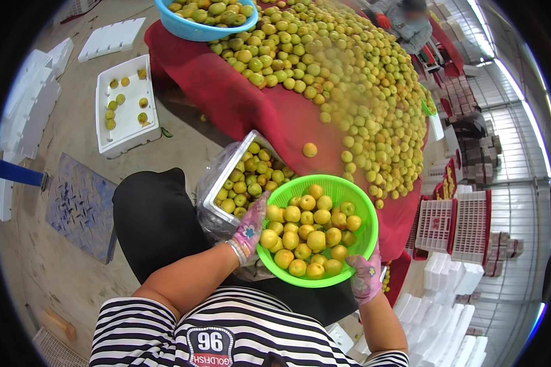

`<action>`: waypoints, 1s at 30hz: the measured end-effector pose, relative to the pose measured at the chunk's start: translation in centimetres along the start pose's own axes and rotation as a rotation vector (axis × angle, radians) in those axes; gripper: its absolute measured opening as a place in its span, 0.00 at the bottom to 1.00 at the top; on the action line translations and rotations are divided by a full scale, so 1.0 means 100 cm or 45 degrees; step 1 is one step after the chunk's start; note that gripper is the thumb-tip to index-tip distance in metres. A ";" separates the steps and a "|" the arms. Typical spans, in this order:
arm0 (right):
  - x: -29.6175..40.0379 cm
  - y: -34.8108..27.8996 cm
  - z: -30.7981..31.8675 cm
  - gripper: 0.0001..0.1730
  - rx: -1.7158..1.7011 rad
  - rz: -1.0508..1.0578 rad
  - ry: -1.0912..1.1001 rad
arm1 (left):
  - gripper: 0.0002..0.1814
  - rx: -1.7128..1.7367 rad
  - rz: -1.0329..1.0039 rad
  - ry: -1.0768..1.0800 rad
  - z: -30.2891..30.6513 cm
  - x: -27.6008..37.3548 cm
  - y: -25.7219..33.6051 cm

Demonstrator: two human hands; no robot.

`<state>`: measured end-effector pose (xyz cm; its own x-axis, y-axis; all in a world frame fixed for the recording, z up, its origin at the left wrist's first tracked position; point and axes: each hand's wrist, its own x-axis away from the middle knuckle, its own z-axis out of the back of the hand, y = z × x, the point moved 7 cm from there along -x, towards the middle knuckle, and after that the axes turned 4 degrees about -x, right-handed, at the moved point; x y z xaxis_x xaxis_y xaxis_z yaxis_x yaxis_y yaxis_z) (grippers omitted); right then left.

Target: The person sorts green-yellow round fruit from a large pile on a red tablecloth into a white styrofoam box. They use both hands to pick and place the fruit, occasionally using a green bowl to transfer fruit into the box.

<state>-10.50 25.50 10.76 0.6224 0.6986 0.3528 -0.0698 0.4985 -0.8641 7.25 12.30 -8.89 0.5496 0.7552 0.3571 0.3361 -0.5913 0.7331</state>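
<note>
A bright green plastic basket, filled with round yellow-green fruits, is held between both my hands over my lap. My left hand, in a pink flowered glove, grips its left rim. On the lower right rim is my right hand in a matching glove, thumb over the edge. Just left of the basket stands a white foam box lined with clear plastic, full of greener fruits. The basket hides part of that box's right side.
A large fruit pile covers the red cloth ahead. One loose fruit lies nearby. A blue basin stands at the far left edge. Left on the floor are a foam box with several fruits and a metal platform. Another person is beyond the pile.
</note>
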 end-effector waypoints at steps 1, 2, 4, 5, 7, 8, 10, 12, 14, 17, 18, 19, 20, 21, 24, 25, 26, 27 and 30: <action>-0.002 -0.009 -0.005 0.41 -0.025 0.017 -0.005 | 0.31 -0.031 0.026 0.008 0.003 0.002 -0.007; -0.004 -0.014 -0.010 0.44 -0.009 -0.005 -0.015 | 0.32 -0.148 -0.043 0.013 0.008 0.002 -0.014; -0.008 -0.021 -0.017 0.44 -0.037 0.000 -0.044 | 0.34 -0.383 -0.172 0.022 0.008 0.004 -0.005; -0.010 -0.025 -0.021 0.45 -0.051 0.001 -0.060 | 0.34 -0.074 -0.087 -0.025 0.005 0.006 -0.010; -0.012 -0.030 -0.020 0.45 -0.030 -0.037 -0.028 | 0.36 0.537 0.095 -0.154 -0.034 0.025 0.040; -0.013 -0.035 -0.025 0.45 -0.022 -0.050 -0.029 | 0.35 0.658 0.211 -0.134 -0.028 0.026 0.026; -0.015 -0.039 -0.030 0.46 -0.092 -0.050 -0.076 | 0.35 0.836 0.421 -0.131 -0.037 0.034 0.030; -0.018 -0.042 -0.034 0.47 -0.118 -0.056 -0.103 | 0.35 0.812 0.429 -0.061 -0.033 0.034 0.024; -0.021 -0.047 -0.035 0.48 -0.091 -0.061 -0.109 | 0.36 0.594 0.231 0.074 -0.012 0.019 -0.020; -0.023 -0.048 -0.035 0.48 -0.105 -0.059 -0.178 | 0.39 0.211 0.104 0.245 0.003 0.011 -0.044; -0.023 -0.049 -0.034 0.48 -0.087 -0.057 -0.178 | 0.40 0.052 0.163 0.291 0.003 0.012 -0.039; -0.022 -0.051 -0.034 0.48 -0.069 -0.055 -0.179 | 0.41 -0.107 0.222 0.335 0.005 0.014 -0.037; -0.022 -0.052 -0.033 0.47 -0.052 -0.053 -0.178 | 0.44 -0.063 0.172 0.284 0.002 0.014 -0.038; -0.023 -0.050 -0.032 0.47 -0.048 -0.071 -0.171 | 0.44 -0.030 0.202 0.254 0.000 0.015 -0.035; -0.026 -0.045 -0.023 0.48 -0.052 -0.106 -0.147 | 0.42 0.193 0.423 0.219 -0.009 0.017 -0.046; -0.026 -0.043 -0.020 0.48 -0.063 -0.102 -0.138 | 0.42 0.131 0.366 0.211 -0.010 0.013 -0.052; -0.025 -0.042 -0.016 0.48 -0.071 -0.098 -0.125 | 0.42 0.072 0.310 0.198 -0.013 0.013 -0.049; -0.024 -0.042 -0.011 0.48 -0.039 -0.107 -0.099 | 0.42 0.013 0.255 0.184 -0.017 0.013 -0.046; -0.024 -0.042 0.000 0.46 0.055 -0.130 -0.024 | 0.43 0.270 0.489 0.080 -0.033 0.009 -0.067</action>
<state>-11.71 21.77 13.54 0.6131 0.6523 0.4456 -0.0403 0.5891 -0.8071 2.95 17.84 -11.59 0.6198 0.4810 0.6201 0.2693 -0.8726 0.4076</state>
